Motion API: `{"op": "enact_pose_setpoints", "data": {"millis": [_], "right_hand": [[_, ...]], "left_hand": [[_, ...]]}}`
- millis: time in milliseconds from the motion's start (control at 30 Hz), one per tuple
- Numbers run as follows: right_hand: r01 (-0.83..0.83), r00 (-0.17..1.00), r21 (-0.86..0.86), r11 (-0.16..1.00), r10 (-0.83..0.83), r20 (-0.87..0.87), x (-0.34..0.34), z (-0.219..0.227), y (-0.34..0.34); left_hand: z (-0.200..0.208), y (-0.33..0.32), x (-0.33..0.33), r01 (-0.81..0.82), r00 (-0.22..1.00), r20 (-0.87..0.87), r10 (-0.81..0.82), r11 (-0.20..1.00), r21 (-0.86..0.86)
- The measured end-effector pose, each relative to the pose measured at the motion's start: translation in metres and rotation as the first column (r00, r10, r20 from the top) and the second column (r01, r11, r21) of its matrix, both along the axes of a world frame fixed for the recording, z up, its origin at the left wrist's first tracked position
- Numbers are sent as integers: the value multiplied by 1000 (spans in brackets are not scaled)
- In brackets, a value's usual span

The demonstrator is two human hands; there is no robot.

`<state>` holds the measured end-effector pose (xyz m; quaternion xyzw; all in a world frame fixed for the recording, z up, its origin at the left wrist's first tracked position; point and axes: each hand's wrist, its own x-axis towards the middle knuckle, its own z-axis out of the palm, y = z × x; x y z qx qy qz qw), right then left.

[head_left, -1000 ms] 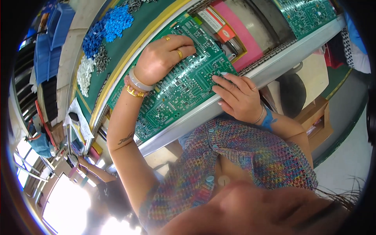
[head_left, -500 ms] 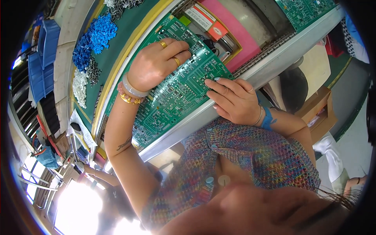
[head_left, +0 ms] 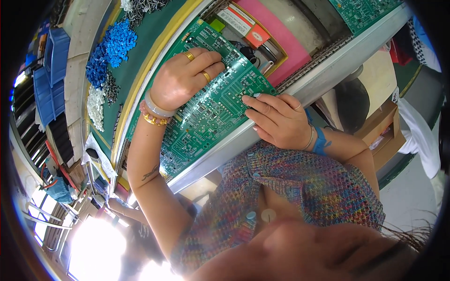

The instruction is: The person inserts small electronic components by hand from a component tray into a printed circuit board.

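A large green circuit board (head_left: 211,119) lies slantwise on the rail track before me, with many small parts and solder pads on its face. Over its upper half is my left hand (head_left: 187,77), knuckles bent and fingers closed together, tips down at the board. The thumb and whatever the fingertips may hold are hidden beneath the hand. My right hand (head_left: 276,119) rests at the board's near right edge, fingers stretched out and slightly apart, their tips touching the surface. Nothing shows in that hand.
Piles of blue connectors (head_left: 119,42), white connectors (head_left: 96,107) and dark metal parts (head_left: 112,86) sit on the green bench at left. Beyond the board is a box of small items (head_left: 257,35). Another circuit board (head_left: 363,14) lies at upper right. A metal rail (head_left: 323,84) runs along the near side.
My left hand has shifted slightly left over the board, still closed. My right hand has barely moved. At the far right, a white-clothed person's shape has changed position.
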<state>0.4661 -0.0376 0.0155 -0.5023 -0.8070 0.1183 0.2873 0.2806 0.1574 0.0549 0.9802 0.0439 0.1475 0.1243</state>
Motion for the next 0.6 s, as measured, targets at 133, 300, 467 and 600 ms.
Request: {"op": "enact_pose_setpoints", "data": {"millis": [133,300,467,600], "right_hand": [[-4,1000,-3,1000,3,-8,0,0,0],[-2,1000,-7,1000,2,-14,-1,0,-1],[6,1000,-5,1000,-6,-17,-1,0,-1],[7,1000,2,1000,-7,-14,-2,0,-1]], "left_hand": [[0,0,0,7,1000,-13,-7,1000,12],[-1,-1,-3,-1,1000,-11,1,1000,12],[0,-2,-4,-4,1000,-18,4,1000,22],[0,-3,-5,-7,1000,-30,8,1000,20]]}}
